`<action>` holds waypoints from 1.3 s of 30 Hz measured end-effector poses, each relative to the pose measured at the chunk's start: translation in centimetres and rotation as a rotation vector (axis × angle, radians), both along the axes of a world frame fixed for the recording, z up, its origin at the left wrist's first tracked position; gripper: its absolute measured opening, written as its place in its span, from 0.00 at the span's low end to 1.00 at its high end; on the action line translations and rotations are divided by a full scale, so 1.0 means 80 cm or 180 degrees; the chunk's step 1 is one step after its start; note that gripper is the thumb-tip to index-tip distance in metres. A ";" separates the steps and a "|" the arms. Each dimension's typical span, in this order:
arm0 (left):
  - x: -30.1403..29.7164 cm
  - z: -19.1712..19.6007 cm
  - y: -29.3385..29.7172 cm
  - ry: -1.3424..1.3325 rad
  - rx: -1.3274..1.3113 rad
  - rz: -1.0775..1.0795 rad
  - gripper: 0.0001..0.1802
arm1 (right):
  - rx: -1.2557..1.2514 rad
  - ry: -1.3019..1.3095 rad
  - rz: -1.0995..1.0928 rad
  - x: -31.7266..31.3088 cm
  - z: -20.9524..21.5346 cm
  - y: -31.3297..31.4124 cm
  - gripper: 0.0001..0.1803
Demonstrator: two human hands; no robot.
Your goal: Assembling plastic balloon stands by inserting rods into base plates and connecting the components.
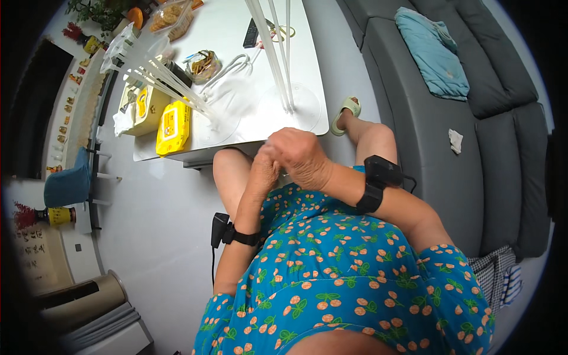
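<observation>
My left hand (264,173) and my right hand (300,158) are brought together over my lap, just off the near edge of the white table (248,127). Both are closed, with curled fingers pressed close to each other. A little pale, clear material shows beneath them, but what they grip is hidden. Beyond them on the tabletop stands a clear round base (302,109) with several tall translucent rods (269,50). To its left, more translucent rods (177,86) lean out from a second clear base (228,127).
A yellow wipes pack (175,127) and a beige tissue box (147,112) sit at the table's left edge. Farther back are a snack jar (203,66), white cable (231,68), remote (253,34) and snack tub (171,21). A grey sofa (432,136) stands right.
</observation>
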State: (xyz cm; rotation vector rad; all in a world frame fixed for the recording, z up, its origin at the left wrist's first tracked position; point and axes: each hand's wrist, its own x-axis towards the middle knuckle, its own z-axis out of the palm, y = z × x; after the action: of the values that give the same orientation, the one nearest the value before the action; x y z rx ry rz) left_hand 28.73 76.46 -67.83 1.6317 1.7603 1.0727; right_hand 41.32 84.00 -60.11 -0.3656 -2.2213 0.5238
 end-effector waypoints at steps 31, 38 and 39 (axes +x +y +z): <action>-0.028 0.003 0.013 0.0200 0.0279 -0.0094 0.09 | -0.3813 0.0701 -0.0038 -0.013 -0.045 0.017 0.03; -0.040 0.016 0.018 0.0778 0.0602 0.0442 0.03 | -0.2741 0.0811 -0.0663 -0.010 -0.040 0.050 0.03; -0.043 0.017 0.021 0.0963 0.0840 0.0470 0.02 | -0.2737 0.0804 -0.0664 -0.011 -0.042 0.054 0.03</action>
State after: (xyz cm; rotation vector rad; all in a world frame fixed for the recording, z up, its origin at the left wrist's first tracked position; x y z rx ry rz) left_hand 25.32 78.14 -66.48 1.9317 2.0288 1.2202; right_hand 40.43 88.30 -63.44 -0.8992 -1.5927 1.3170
